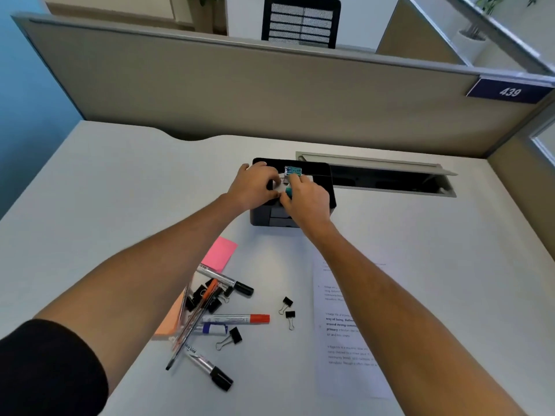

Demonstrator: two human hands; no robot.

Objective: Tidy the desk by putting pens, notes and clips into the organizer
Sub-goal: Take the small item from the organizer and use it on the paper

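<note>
left hand: up at the organizer with me, fingers curled round the near-left edge of a small white paper that sits over the top. My guess is it's there to steady the sheet while the other hand works.

right hand: pinching a teal clip that's on the paper's far edge. Looks like I'm either clamping the sheet or lowering the clipped bundle in, honestly can't tell which.

organizer: black box at the back of the desk, just beside the open cable tray. Top compartment is mostly hidden by my hands, so no idea what's already inside. A small drawer front shows low on the near side and looks closed.

pens: not in yet. Black-capped markers, a red-capped marker, a blue one and some thin pens are all heaped at near left, crossing each other.

notes: pink sticky note flat on the desk between the heap and the organizer, orange pad tucked partly under the pens. Printed sheet lies under my right forearm.

clips: black binder clips scattered, two just right of the markers, one lower down, more mixed into the heap.

where we're at: early I'd say, nearly everything's out on the desk.

watch out: the pile is tangled, grabbing one pen will probably drag clips along.
</note>
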